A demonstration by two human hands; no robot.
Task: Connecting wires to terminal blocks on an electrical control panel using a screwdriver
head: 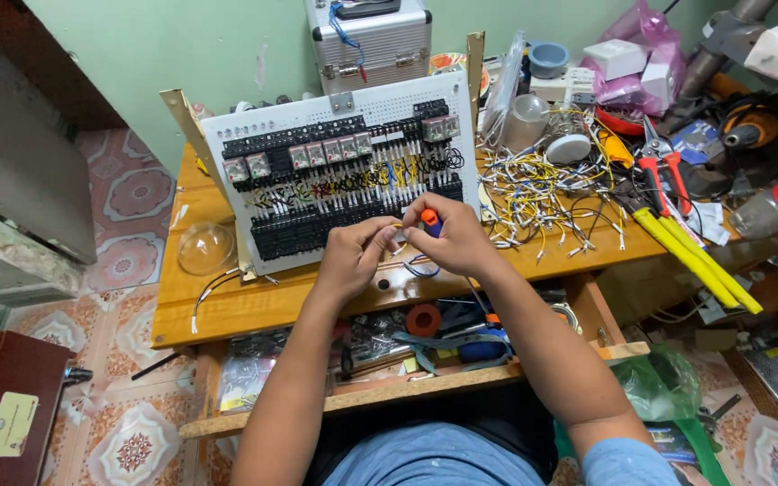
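right hand [454, 241], frame centre, grips small orange-and-blue-handled screwdriver [429, 220]: light, stiff; hold by handle. left hand [353, 254] pinches thin flexible wire [395, 236] near white perforated relay panel [346, 171].

Both hands meet at the lower edge of a white perforated panel [344, 175] propped on the wooden bench [227, 310], its face crowded with black relays and wiring. The right hand [456, 238] closes its grip on an orange-and-blue screwdriver [430, 220]; the left hand [350, 256] pinches a thin wire beside it. Loose yellow and white wires [538, 193] lie heaped to the right, near red-handled cutters [664, 166].
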